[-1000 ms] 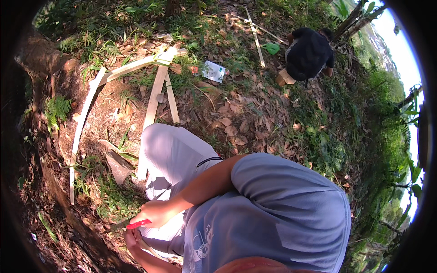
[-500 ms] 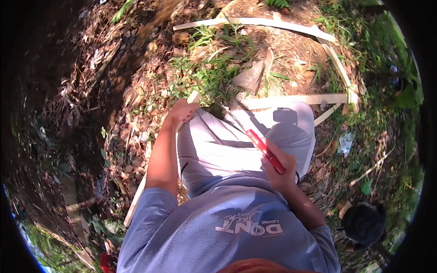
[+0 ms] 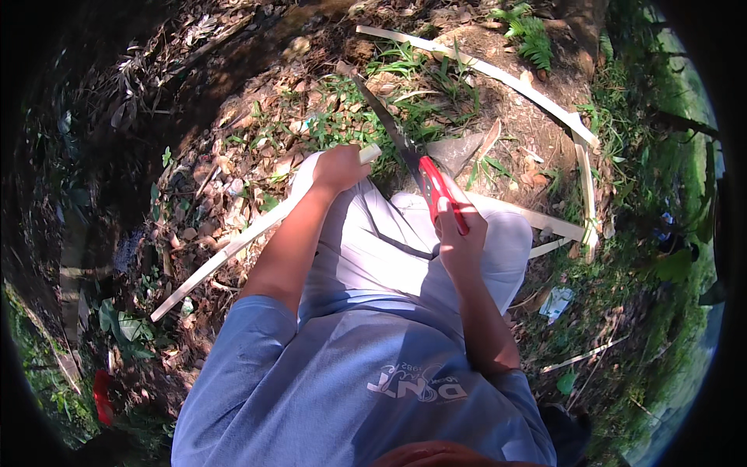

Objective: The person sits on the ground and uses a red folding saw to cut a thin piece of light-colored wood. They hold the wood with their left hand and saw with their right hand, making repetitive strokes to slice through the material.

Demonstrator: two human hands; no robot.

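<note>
- The left hand (image 3: pixel 341 168) is curled firmly around a pale wooden strip (image 3: pixel 226 255), close to its upper end; a short stub sticks out past the fingers.
- From that grip, the strip runs down and to the left, along the outer side of the left forearm, over leaf litter (image 3: pixel 214 194). Whether its lower end touches the ground, I cannot tell.
- The right hand (image 3: pixel 462 229) is closed around the handle of a red-handled saw (image 3: pixel 445 194), with the thumb lying along the grip.
- The saw's long, dark blade (image 3: pixel 387 121) points up and to the left, away from the body, its tip over green plants and dry leaves. The blade is near the stub of the strip but apart from it.
- Both hands are in front of the light trousers (image 3: pixel 373 261), the left one just beside the left knee and the right one by the right thigh.
- A flat grey stone (image 3: pixel 454 153) lies on the soil just beyond the saw's handle.
- Farther off, a long curved slat (image 3: pixel 498 74) lies across the ground; its right end meets a shorter slat (image 3: pixel 586 187).
- A straight slat (image 3: pixel 545 221) emerges from behind the right knee and reaches the far end of that shorter slat.
- A fern (image 3: pixel 533 40) grows near the curved slat.
- A whitish packet (image 3: pixel 555 303) lies on the ground to the right.
</note>
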